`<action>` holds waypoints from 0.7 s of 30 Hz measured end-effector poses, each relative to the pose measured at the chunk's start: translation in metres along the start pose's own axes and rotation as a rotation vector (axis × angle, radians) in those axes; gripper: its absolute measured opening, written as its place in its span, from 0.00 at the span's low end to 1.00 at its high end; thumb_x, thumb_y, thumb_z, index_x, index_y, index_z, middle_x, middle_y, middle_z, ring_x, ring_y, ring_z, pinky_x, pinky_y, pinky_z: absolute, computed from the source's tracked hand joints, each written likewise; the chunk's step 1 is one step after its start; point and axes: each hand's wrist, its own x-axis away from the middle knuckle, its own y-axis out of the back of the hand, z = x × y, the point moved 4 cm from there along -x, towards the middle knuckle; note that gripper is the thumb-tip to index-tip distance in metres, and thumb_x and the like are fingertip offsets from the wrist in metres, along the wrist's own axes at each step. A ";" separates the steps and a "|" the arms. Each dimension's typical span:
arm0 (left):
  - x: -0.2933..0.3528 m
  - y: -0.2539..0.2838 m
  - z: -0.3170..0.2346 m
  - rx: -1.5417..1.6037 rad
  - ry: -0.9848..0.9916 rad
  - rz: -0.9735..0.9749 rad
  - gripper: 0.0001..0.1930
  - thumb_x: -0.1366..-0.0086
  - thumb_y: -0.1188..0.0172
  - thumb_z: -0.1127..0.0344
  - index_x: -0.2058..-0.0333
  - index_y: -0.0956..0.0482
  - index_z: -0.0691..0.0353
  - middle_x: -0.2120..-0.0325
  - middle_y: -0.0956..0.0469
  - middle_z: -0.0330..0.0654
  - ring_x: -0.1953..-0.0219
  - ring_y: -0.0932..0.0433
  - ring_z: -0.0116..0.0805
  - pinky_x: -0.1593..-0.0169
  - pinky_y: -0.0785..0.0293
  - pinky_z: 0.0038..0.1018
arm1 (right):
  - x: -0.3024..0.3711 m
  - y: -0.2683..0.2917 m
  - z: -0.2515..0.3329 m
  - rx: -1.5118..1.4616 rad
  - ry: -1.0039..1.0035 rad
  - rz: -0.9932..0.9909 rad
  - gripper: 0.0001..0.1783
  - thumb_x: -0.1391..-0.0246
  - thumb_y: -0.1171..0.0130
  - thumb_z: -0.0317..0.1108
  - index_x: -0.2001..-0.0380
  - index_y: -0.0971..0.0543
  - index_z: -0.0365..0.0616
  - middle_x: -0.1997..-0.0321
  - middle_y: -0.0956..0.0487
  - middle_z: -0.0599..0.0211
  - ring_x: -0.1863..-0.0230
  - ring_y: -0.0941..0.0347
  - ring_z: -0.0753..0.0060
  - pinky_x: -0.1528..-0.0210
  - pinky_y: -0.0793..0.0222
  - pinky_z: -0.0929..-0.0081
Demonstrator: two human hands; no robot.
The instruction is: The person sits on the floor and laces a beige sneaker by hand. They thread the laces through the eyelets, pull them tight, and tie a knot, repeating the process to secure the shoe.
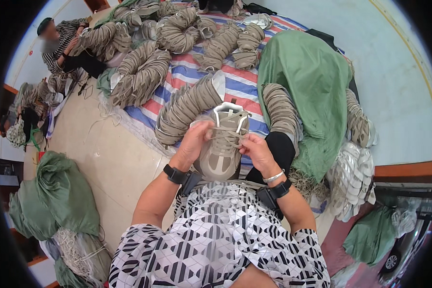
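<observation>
On a beige shoe (218,164), the left hand (200,136) at ten o'clock and right hand (258,150) at three pinch laces (227,138) that uneven pulling could tangle.

Shot from wearer's head, L cam of fisheye pair, looking down n fwd over b/w patterned shirt (201,240); pretty close to L hand (198,138) & R hand (258,150), but wide enough to catch pale wall (389,81) on R.

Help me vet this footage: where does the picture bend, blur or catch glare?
Head view: black corners ring the fisheye picture; the wall stripe at right curves; blur covers the head of the co-worker at upper left; the floor has a pale sheen; the shoe looks fairly sharp.
</observation>
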 end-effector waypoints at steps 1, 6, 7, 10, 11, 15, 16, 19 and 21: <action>-0.001 0.009 0.006 0.026 -0.001 -0.007 0.13 0.31 0.54 0.56 0.69 0.27 0.57 0.79 0.33 0.29 0.75 0.37 0.22 0.66 0.41 0.20 | 0.003 -0.003 -0.001 -0.031 0.010 0.040 0.09 0.43 0.44 0.37 0.66 0.24 0.44 0.69 0.22 0.71 0.70 0.28 0.81 0.64 0.31 0.81; 0.002 0.008 0.004 0.064 -0.011 0.046 0.23 0.28 0.62 0.51 0.80 0.32 0.56 0.80 0.34 0.33 0.72 0.37 0.26 0.62 0.41 0.23 | 0.003 0.002 0.012 -0.121 -0.087 0.166 0.17 0.39 0.50 0.47 0.65 0.24 0.43 0.64 0.22 0.64 0.66 0.26 0.75 0.59 0.30 0.77; 0.001 0.010 0.006 0.041 -0.005 0.061 0.26 0.28 0.64 0.48 0.80 0.31 0.57 0.79 0.33 0.34 0.71 0.37 0.27 0.61 0.41 0.23 | 0.005 -0.001 0.020 -0.185 -0.135 0.104 0.20 0.38 0.54 0.50 0.66 0.25 0.44 0.67 0.21 0.64 0.68 0.25 0.75 0.61 0.29 0.76; -0.004 0.015 0.012 -0.090 0.024 0.051 0.28 0.29 0.65 0.46 0.80 0.30 0.58 0.78 0.31 0.35 0.70 0.36 0.27 0.60 0.40 0.22 | -0.008 0.001 0.028 0.020 -0.079 0.023 0.21 0.37 0.54 0.51 0.65 0.25 0.42 0.72 0.21 0.65 0.71 0.25 0.74 0.63 0.29 0.75; -0.007 0.016 0.013 -0.087 0.026 0.048 0.28 0.29 0.63 0.45 0.80 0.29 0.58 0.77 0.30 0.34 0.70 0.36 0.26 0.60 0.40 0.22 | -0.009 -0.001 0.029 0.127 -0.015 -0.041 0.19 0.37 0.52 0.47 0.66 0.24 0.41 0.74 0.22 0.67 0.73 0.26 0.77 0.66 0.30 0.78; -0.006 0.011 0.012 -0.077 0.045 0.034 0.26 0.29 0.60 0.47 0.80 0.28 0.58 0.77 0.29 0.34 0.70 0.35 0.25 0.60 0.40 0.21 | -0.005 0.003 0.015 0.199 0.180 -0.011 0.15 0.39 0.48 0.41 0.66 0.23 0.38 0.72 0.21 0.69 0.71 0.26 0.79 0.65 0.30 0.80; -0.005 0.011 0.012 -0.044 0.040 0.046 0.25 0.29 0.59 0.47 0.79 0.28 0.58 0.77 0.29 0.34 0.70 0.34 0.25 0.60 0.40 0.21 | -0.004 0.002 0.015 0.212 0.197 0.011 0.15 0.39 0.49 0.40 0.66 0.23 0.38 0.72 0.21 0.69 0.71 0.26 0.79 0.64 0.30 0.80; -0.005 0.012 0.009 0.021 0.054 0.057 0.24 0.30 0.58 0.48 0.78 0.28 0.58 0.77 0.29 0.33 0.70 0.33 0.25 0.60 0.39 0.21 | -0.001 -0.002 0.022 0.392 0.307 0.092 0.16 0.37 0.52 0.37 0.70 0.21 0.37 0.71 0.21 0.69 0.71 0.26 0.78 0.64 0.30 0.80; -0.006 0.012 0.009 0.026 0.070 0.055 0.24 0.30 0.57 0.48 0.78 0.27 0.58 0.77 0.29 0.33 0.70 0.33 0.24 0.60 0.39 0.21 | -0.002 0.005 0.029 0.484 0.280 0.047 0.18 0.36 0.54 0.38 0.72 0.21 0.36 0.72 0.21 0.68 0.72 0.26 0.80 0.66 0.30 0.81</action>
